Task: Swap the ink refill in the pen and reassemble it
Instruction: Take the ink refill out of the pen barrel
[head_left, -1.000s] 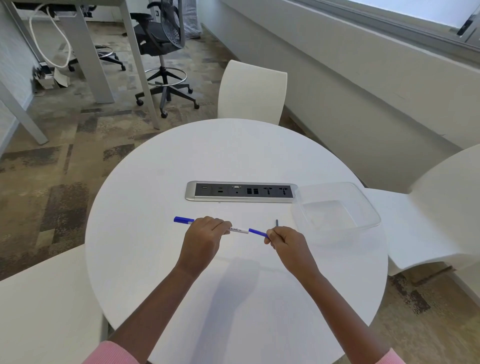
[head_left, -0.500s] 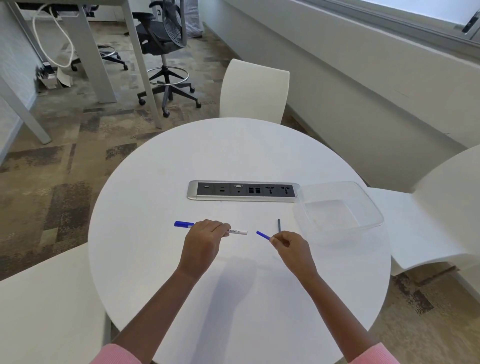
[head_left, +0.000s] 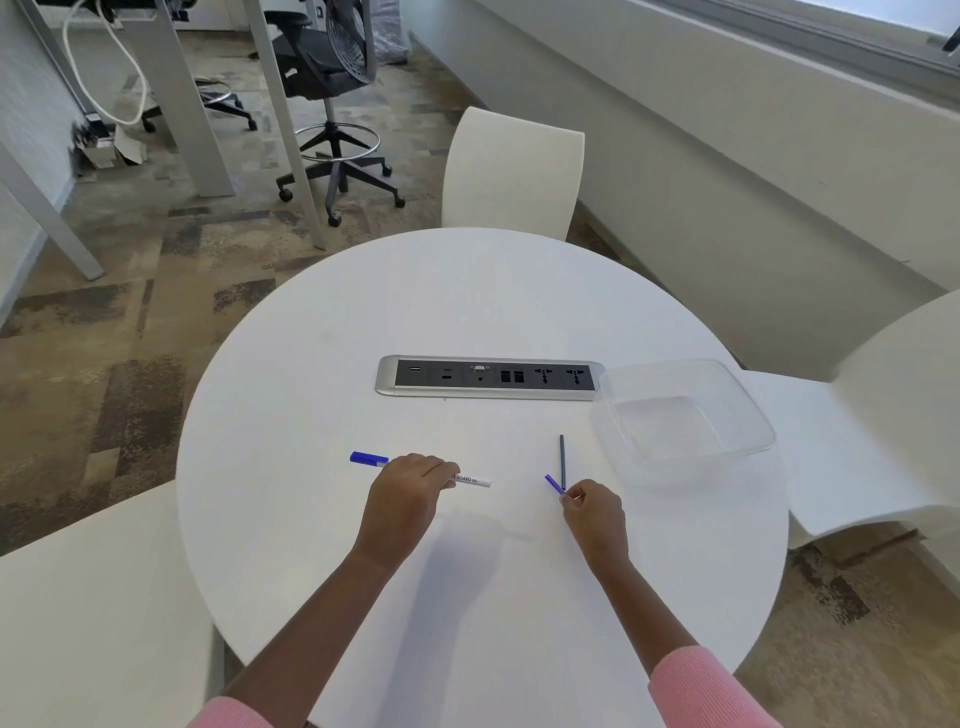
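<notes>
My left grip (head_left: 410, 491) curled round pen (head_left: 470, 479), over tabletop (head_left: 467, 301): white barrel, blue cap (head_left: 369, 458), print reads "BOARD". My right grip (head_left: 595, 512) pinches short blue refill (head_left: 554, 483), just beside grey refill (head_left: 562, 460) lying on tabletop.

White pen (head_left: 470, 479) (blue cap (head_left: 369, 458)), blue refill (head_left: 554, 484), pink sleeves (head_left: 701, 686).
</notes>
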